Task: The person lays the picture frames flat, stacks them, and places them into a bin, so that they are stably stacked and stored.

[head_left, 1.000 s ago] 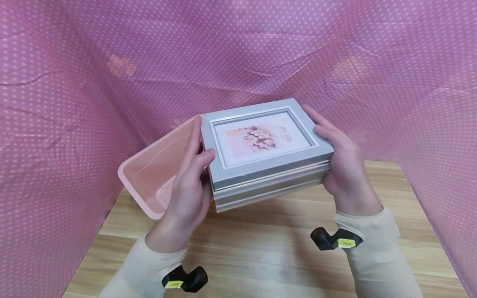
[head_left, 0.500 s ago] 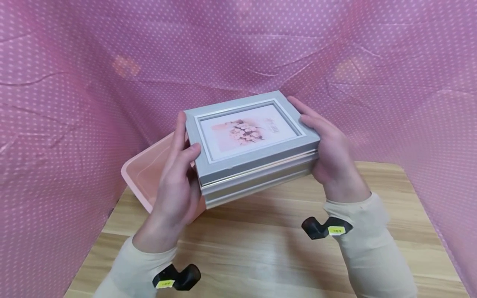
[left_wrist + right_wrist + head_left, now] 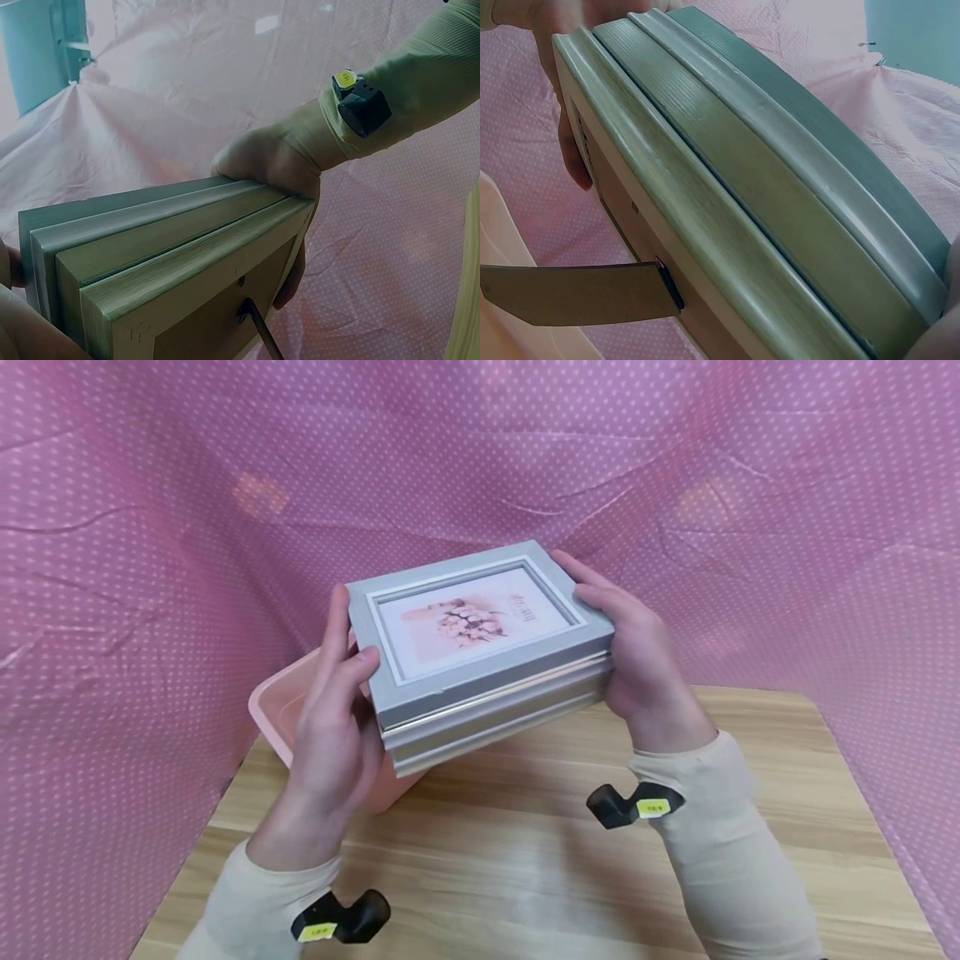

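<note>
A stack of several picture frames (image 3: 502,697) is held up in the air, tilted, between both hands. On top is a grey-blue frame (image 3: 438,689) with a white inner border and a pink flower print (image 3: 472,620). My left hand (image 3: 330,739) grips the stack's left end, thumb over the top edge. At the right end my right hand (image 3: 637,647) holds the other side, fingertips along the top frame's edge. Seen from below in the right wrist view, a brown stand leg (image 3: 585,294) juts out of the bottom frame's back.
A pink plastic bin (image 3: 279,714) stands on the wooden table (image 3: 510,877) at the left, partly hidden behind the left hand and the stack. Pink dotted cloth (image 3: 480,468) hangs round the table's back and sides. Each wrist wears a black camera (image 3: 630,804).
Both hands have carried the stack leftward and slightly up, so that it now covers more of the pink bin in the head view. The grip looks the same.
</note>
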`<state>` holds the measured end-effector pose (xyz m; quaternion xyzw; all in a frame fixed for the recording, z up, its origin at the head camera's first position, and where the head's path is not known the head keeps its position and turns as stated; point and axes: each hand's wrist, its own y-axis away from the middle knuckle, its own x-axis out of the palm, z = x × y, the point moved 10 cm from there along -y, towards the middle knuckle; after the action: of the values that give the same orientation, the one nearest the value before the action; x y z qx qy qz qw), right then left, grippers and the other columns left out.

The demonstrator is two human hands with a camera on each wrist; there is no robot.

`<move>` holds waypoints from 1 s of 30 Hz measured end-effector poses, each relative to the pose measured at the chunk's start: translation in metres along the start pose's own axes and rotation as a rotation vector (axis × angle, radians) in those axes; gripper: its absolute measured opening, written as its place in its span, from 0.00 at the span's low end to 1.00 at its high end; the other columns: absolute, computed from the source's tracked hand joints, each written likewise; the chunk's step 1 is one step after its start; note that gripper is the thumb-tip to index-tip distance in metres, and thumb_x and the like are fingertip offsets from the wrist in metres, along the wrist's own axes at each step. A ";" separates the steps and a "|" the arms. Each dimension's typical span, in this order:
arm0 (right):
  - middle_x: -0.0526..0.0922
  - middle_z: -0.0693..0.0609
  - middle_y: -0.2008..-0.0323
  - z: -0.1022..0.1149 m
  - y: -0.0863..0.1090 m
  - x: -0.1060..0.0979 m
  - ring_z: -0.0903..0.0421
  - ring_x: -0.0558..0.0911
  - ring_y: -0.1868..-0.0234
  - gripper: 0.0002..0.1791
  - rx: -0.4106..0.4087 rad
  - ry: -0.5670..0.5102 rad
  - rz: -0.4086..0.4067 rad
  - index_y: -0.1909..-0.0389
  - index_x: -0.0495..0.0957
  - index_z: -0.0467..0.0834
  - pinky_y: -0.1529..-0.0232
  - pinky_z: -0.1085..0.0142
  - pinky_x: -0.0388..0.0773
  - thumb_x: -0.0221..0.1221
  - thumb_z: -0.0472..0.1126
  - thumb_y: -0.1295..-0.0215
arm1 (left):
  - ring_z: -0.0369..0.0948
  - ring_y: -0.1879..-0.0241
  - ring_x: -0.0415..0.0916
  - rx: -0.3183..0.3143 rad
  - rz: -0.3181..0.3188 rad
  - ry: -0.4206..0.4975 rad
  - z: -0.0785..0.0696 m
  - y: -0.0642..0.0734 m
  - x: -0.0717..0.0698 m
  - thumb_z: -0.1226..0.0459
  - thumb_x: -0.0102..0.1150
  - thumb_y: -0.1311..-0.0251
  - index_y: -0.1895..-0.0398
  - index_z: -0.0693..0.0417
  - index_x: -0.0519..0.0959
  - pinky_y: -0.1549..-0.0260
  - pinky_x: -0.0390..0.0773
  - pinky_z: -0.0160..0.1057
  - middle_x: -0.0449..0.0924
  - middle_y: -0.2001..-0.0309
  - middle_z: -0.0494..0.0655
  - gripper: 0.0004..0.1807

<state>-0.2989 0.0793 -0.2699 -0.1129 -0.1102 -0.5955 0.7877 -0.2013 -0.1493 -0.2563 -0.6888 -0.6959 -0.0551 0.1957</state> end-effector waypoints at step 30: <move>0.70 0.62 0.20 -0.023 -0.036 0.040 0.50 0.74 0.26 0.27 0.039 0.034 0.061 0.24 0.75 0.63 0.37 0.66 0.78 0.46 0.46 0.18 | 0.43 0.15 0.46 0.006 -0.063 0.003 -0.012 0.003 -0.038 0.62 0.37 0.18 0.12 0.19 0.40 0.23 0.68 0.36 0.40 0.11 0.37 0.40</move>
<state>-0.3223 0.0258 -0.2780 -0.0906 -0.1047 -0.5710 0.8092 -0.1972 -0.1884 -0.2593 -0.6659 -0.7170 -0.0603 0.1972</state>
